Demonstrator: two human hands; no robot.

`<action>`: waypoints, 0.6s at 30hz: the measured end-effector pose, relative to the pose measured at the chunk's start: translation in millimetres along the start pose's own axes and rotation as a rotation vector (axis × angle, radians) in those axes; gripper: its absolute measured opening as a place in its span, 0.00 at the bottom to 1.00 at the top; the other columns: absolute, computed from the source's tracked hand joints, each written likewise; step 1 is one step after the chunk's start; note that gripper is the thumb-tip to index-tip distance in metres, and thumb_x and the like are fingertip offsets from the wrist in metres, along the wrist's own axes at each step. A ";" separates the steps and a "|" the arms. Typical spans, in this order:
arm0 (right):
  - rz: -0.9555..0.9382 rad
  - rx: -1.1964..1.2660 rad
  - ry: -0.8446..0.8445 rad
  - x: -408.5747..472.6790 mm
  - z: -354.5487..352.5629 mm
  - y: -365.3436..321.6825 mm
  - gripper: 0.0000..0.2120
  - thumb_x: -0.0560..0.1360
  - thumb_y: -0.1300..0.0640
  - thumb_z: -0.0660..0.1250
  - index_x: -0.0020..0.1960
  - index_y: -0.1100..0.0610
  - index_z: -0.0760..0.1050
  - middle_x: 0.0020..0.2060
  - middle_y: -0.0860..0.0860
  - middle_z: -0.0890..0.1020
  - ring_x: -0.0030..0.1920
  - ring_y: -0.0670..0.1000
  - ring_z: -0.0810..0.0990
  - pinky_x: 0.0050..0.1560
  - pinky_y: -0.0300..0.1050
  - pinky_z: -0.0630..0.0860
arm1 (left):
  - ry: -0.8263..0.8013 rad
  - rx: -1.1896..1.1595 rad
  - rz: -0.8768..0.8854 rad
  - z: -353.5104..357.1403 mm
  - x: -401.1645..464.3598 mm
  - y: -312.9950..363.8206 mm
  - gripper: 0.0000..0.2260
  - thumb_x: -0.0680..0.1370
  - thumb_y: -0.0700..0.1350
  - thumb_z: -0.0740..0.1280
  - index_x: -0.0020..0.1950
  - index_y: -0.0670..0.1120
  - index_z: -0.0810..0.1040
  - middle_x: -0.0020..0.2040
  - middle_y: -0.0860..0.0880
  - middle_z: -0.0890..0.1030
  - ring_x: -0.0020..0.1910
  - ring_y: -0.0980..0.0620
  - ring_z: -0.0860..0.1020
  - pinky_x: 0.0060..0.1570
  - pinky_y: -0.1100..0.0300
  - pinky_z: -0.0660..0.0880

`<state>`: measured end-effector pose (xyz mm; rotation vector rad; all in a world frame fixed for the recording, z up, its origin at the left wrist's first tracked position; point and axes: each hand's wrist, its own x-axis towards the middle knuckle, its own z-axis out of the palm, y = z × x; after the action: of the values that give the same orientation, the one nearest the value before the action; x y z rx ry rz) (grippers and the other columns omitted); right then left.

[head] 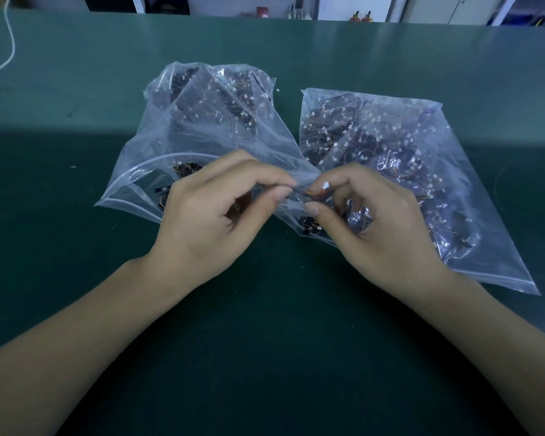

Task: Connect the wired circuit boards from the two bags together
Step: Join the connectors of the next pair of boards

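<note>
Two clear zip bags lie side by side on the green table (265, 341), each full of small dark circuit boards with thin wires and white connectors. The left bag (202, 121) gapes open toward me; the right bag (406, 158) lies flatter. My left hand (214, 215) and my right hand (381, 221) meet between the bags' near corners. The left thumb and forefinger pinch something small that the fingers mostly hide. The right fingers pinch a thin orange-and-red wire (312, 193) with a white connector (325, 185) at its end. Both hands hover just above the bags' mouths.
A white cord (9, 42) runs across the table's far left corner. Beyond the far edge stand shelves with red items (262, 11) and small tools. Small white scraps dot the mat at the left.
</note>
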<state>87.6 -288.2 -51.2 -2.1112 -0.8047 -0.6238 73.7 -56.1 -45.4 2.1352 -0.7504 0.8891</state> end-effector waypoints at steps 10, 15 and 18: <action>0.071 -0.046 -0.150 1.8 -6.3 6.4 0.21 0.72 0.60 0.70 0.63 0.47 0.78 0.46 0.43 0.81 0.44 0.50 0.80 0.47 0.52 0.79 | -0.049 -0.023 -0.029 -1.9 -3.0 -2.3 0.05 0.84 0.37 0.69 0.50 0.40 0.84 0.43 0.49 0.81 0.37 0.51 0.77 0.35 0.55 0.72; 0.052 -0.005 -0.053 0.3 -4.7 8.5 0.16 0.75 0.64 0.72 0.61 0.50 0.81 0.42 0.42 0.81 0.40 0.50 0.80 0.44 0.41 0.76 | -0.082 0.052 0.063 0.1 -2.1 -5.5 0.05 0.84 0.42 0.73 0.52 0.43 0.89 0.46 0.50 0.83 0.36 0.52 0.78 0.34 0.54 0.75; 0.046 0.008 -0.033 -0.4 -3.8 9.0 0.15 0.77 0.64 0.73 0.61 0.52 0.81 0.42 0.42 0.81 0.41 0.51 0.81 0.45 0.36 0.73 | -0.083 0.094 0.119 0.3 -0.6 -7.1 0.05 0.83 0.43 0.74 0.52 0.45 0.90 0.46 0.50 0.84 0.36 0.52 0.79 0.31 0.53 0.76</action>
<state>93.1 -295.9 -53.7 -2.1314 -0.7738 -0.5616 78.5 -52.1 -48.7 2.2404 -0.9016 0.9183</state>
